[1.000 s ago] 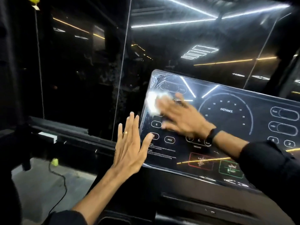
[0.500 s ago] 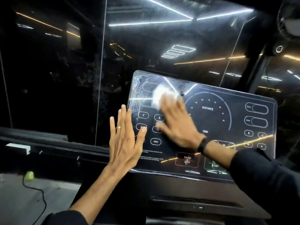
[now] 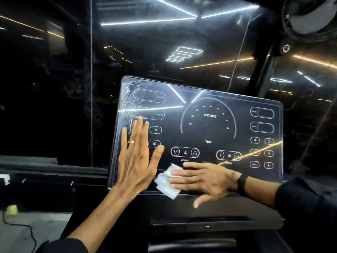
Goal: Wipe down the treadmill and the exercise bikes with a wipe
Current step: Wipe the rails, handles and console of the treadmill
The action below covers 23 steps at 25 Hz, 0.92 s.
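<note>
Right hand (image 3: 202,181) is pressing a white wipe (image 3: 168,181) flat-fingered against the console (image 3: 209,128) bottom edge, near the left corner. Left hand (image 3: 138,156) is lying open, fingers straight, bracing the console's left edge. Step: wiping the treadmill console, lower strip. Next move likely calls for sweeping the wipe right along the bottom edge, then doing the bikes.

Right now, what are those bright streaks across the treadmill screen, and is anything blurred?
Head view: the streaks are ceiling light strips mirrored as glare on the glossy console and the dark glass behind it; the right hand and the wipe look slightly motion-blurred; the left hand is sharp.
</note>
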Motion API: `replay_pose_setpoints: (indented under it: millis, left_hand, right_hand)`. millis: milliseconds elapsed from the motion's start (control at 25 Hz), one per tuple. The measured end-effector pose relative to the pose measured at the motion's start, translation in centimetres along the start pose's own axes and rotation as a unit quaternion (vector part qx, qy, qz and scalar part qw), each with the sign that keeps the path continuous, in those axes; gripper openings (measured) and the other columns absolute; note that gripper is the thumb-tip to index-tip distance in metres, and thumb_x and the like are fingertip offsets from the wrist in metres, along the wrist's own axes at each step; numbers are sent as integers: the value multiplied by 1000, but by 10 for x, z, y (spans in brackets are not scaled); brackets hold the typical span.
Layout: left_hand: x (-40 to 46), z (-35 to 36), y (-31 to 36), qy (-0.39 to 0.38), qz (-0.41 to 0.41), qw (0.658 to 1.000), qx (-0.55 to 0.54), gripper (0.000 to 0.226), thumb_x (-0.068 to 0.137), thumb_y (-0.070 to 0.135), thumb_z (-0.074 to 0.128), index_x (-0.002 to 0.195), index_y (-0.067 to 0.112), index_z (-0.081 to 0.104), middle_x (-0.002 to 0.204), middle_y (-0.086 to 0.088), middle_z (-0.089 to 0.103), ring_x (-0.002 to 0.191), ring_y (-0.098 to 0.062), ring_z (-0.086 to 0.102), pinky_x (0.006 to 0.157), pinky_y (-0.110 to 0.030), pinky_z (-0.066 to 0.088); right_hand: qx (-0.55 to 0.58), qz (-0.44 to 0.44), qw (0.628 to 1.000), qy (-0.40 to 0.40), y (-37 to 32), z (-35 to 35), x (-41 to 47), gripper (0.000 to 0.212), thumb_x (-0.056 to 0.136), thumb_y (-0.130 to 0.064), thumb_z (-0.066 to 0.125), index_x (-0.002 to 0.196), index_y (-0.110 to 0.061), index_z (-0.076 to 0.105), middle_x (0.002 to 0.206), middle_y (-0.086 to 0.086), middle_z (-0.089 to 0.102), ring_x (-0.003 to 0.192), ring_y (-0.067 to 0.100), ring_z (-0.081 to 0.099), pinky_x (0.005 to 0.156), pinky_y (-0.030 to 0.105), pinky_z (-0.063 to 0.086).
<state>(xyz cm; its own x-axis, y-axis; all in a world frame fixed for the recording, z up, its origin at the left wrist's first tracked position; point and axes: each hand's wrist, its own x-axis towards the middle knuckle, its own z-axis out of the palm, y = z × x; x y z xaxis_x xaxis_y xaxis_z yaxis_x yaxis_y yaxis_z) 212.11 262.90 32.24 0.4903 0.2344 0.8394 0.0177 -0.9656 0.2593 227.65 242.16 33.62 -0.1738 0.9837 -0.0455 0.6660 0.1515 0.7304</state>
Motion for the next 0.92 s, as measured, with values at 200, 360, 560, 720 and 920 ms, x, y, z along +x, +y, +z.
replay_pose_setpoints:
  millis: [200,360,560,720,920]
  left_hand:
    - [4,19,23,-13,-7,1000,4,72,100,51,22,154,5,17,164,-7,7,151,-14,3,122,-49,0]
    - [3,32,52,-16,11,1000,18,72,100,52,20,154,5,16,164,-8,7,151,-15,3,123,-47,-2]
    - [11,54,89,-25,14,999,35,73,100,54,19,154,6,17,164,-7,6,152,-15,2,123,-45,-2]
    - [14,75,129,-17,28,999,23,71,100,52,23,154,6,19,164,-7,10,151,-16,5,123,-43,-4]
    - [10,94,154,-21,21,998,52,72,101,54,17,154,6,18,164,-7,9,152,-15,3,123,-45,-2]
  right_hand:
    - [190,517,831,84,98,-31,-29,73,98,-55,14,154,-9,19,163,15,17,151,27,10,120,48,-9]
    - [36,35,999,-18,-12,20,-61,78,98,-64,26,156,-11,23,164,6,17,153,21,11,124,44,-1]
    - [83,408,906,72,129,-5,-117,80,98,-66,5,156,-13,19,162,9,24,152,23,13,120,48,-11]
    - [20,219,974,54,56,42,-131,79,99,-60,28,156,-6,19,164,13,14,152,29,8,122,45,-8]
    - [9,176,983,51,119,40,-196,68,100,-57,28,156,-18,23,163,4,24,149,18,19,123,45,3]
